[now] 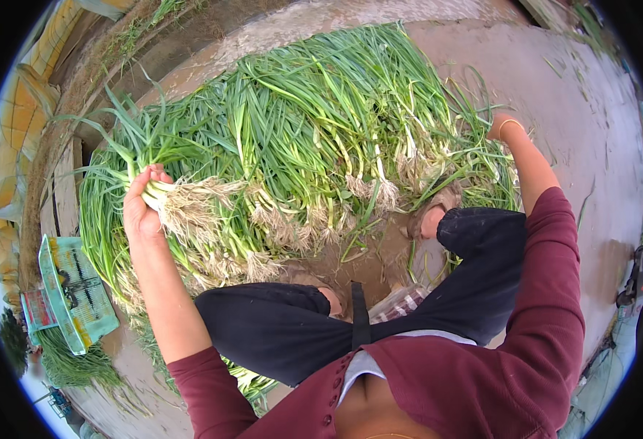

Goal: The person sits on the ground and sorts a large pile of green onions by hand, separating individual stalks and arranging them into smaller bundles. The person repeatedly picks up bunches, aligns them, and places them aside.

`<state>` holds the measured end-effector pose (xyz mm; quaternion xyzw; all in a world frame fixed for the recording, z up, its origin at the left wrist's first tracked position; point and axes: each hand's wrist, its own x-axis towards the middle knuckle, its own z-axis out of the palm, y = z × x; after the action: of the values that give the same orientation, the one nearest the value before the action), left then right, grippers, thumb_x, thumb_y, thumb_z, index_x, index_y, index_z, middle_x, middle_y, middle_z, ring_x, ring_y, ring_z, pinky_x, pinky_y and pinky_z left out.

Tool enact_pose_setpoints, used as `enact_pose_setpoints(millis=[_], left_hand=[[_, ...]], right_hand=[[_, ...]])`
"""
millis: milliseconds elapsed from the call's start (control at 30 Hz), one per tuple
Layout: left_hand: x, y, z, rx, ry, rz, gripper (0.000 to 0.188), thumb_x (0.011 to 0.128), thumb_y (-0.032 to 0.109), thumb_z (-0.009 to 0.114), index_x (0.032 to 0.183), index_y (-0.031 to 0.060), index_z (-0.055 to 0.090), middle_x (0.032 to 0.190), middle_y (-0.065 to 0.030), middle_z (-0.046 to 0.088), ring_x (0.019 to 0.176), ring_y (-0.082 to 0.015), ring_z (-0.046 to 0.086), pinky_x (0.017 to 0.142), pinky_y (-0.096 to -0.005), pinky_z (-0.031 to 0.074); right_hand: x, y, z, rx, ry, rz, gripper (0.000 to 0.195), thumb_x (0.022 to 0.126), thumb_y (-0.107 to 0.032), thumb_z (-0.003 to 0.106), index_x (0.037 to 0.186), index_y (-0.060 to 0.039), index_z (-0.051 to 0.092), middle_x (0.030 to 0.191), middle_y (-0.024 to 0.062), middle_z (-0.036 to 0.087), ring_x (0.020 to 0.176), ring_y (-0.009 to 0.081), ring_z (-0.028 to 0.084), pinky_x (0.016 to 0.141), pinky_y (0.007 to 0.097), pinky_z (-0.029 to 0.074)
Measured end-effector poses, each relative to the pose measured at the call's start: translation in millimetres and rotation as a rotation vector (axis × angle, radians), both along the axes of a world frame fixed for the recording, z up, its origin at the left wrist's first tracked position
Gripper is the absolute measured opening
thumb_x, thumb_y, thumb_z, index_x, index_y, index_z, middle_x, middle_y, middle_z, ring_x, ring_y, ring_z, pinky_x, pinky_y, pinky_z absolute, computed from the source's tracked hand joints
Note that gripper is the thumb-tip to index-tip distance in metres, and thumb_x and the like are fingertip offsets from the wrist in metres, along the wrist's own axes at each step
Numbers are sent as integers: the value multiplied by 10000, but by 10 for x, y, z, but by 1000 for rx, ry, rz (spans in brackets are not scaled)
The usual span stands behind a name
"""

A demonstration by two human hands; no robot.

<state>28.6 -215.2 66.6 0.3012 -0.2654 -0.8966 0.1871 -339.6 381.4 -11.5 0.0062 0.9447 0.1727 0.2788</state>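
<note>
My left hand is closed around the pale stems of a small bunch of rooted green allium plants. The bunch is raised above the left part of a broad heap of similar plants. Its leaves point up and left, and its tangled whitish roots hang to the right. Out at the right end of the heap, my right hand is beside loose green leaves. Only its back and wrist show, so whether the fingers grip a leaf is hidden. Across the heap, the roots mostly face my feet.
My feet are on muddy ground at the heap's near edge. A turquoise plastic crate stands tilted at left, with a pile of thin green leaves below it. Wet concrete extends to the right. Wooden boards lie at far left.
</note>
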Motion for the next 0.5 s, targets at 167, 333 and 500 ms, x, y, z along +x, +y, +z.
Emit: enact_pose_setpoints(millis=[167,333,500], left_hand=[[160,756,-226,77,-117,-15,181,777,-1,559,938,-27,481,824,-98,540,675,-152,532,658,-316,489],[108,974,-355,-2,-158,-34,181,757,5,570,915,-27,489,792,-94,547,639,-150,513,601,-306,466],[69,945,-388,-31,-166,-5,166,758,13,569,901,-27,496,751,-88,551,608,-144,500,564,-294,443]], right_hand=[[719,-1812,-458,-409,-58,372,301,698,-260,588,901,-46,646,942,165,621,871,308,597,775,380,472],[1271,-2656,-1475,-756,-165,264,271,685,-244,601,804,-5,652,802,205,616,732,337,588,726,363,472],[1457,-2858,-1682,-761,16,1,237,681,-231,637,804,-28,642,852,192,619,781,304,597,723,370,469]])
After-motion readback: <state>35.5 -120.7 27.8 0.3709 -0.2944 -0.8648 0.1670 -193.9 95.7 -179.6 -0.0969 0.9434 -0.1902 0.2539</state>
